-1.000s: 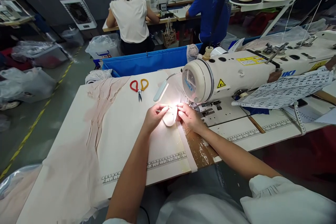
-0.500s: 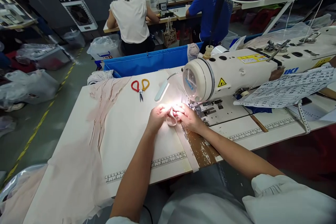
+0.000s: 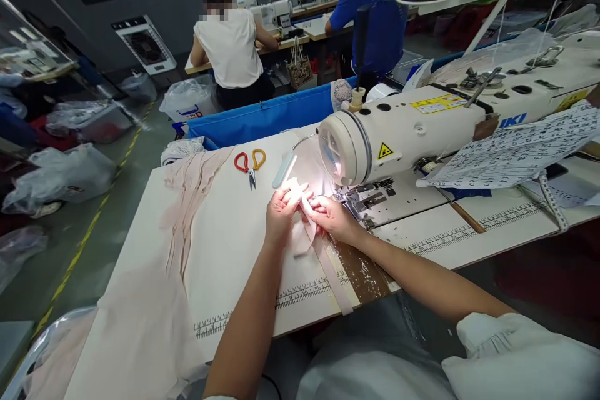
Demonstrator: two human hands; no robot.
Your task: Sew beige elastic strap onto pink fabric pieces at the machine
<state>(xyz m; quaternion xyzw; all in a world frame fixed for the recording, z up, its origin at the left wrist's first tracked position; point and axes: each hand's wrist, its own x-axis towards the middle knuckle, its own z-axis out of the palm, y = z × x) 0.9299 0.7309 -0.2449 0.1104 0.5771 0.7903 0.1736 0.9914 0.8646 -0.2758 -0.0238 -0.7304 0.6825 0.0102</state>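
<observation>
Both hands meet under the bright lamp, just left of the sewing machine's [image 3: 403, 134] needle area. My left hand [image 3: 283, 207] is closed on a pale pink fabric strip [image 3: 305, 239], gripping its upper part with thumb and fingers. My right hand [image 3: 330, 215] pinches the same strip from the other side. One end of the strip hangs below the hands over the white table. Another pale band [image 3: 334, 278] runs from beneath the hands to the table's front edge. Glare washes out the fingertips of my left hand.
Red-and-yellow handled thread scissors [image 3: 252, 167] lie left of a slim lamp [image 3: 284, 170]. Pale pink fabric pieces [image 3: 180, 219] spread along the table's left side. A printed sheet [image 3: 510, 150] leans against the machine. Two people sit at machines beyond a blue cloth trough [image 3: 267, 117].
The strip was curled into a loop between the hands; now its end hangs flatter and lower. My hands have shifted their grip along it. The view has tilted slightly.
</observation>
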